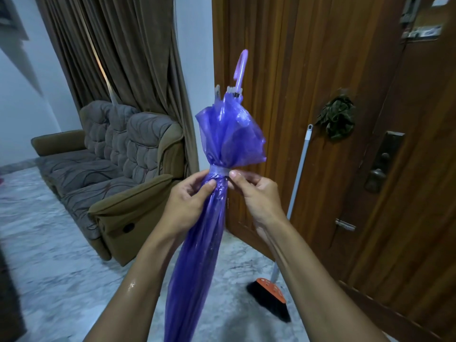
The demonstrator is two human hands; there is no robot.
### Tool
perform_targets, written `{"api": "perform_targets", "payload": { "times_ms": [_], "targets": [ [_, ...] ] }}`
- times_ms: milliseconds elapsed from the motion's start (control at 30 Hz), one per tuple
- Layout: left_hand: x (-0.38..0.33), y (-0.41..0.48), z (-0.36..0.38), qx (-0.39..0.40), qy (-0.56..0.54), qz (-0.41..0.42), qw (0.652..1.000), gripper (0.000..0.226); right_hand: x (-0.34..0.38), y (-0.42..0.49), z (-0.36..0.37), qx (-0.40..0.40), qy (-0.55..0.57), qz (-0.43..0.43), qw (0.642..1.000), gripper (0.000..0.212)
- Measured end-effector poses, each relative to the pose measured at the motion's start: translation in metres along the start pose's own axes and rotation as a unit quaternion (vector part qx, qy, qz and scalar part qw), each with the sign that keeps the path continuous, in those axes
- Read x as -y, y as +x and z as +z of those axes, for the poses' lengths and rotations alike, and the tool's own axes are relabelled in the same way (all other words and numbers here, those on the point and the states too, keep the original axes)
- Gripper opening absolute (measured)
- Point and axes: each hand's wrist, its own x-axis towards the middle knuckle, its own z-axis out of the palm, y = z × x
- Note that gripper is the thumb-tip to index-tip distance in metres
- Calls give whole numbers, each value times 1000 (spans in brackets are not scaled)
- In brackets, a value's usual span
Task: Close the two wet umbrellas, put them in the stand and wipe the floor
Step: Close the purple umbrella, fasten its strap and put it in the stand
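Observation:
A closed purple umbrella point(209, 230) stands upright in front of me, its curved handle point(240, 67) at the top. A pale strap point(219, 170) is wrapped round the gathered canopy, which puffs out above it. My left hand point(190, 201) grips the folded canopy just below the strap. My right hand point(254, 191) pinches the strap's end at the umbrella's right side. Water glistens on my left forearm. The umbrella's tip is out of view below. No second umbrella or stand shows.
A broom with an orange head point(271, 297) leans against the wooden door point(345, 119) at right. A dark cloth point(338, 117) hangs on the door. A brown sofa point(116, 169) stands at left under curtains. The floor point(49, 267) is marbled tile.

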Motion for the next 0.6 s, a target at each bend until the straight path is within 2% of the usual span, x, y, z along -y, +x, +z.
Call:
{"api": "perform_targets", "payload": {
  "times_ms": [100,200,367,467,533,600],
  "targets": [
    [-2,-3,1,12,-132,-38,990,28,-5,0,4,13,41,23,999,6],
    [1,-7,5,-10,-178,-72,981,24,-5,1,6,23,51,37,998,7],
    [0,-2,1,4,-42,-67,997,19,-8,2,-1,-15,60,38,997,15],
    [-2,2,-2,50,93,3,994,38,-7,0,0,-30,55,35,997,11],
    [2,4,-1,39,158,35,986,41,-7,-1,2,-28,32,34,998,7],
    [5,4,-1,1,168,41,985,39,-8,-1,4,-4,21,36,999,6]
  ]
}}
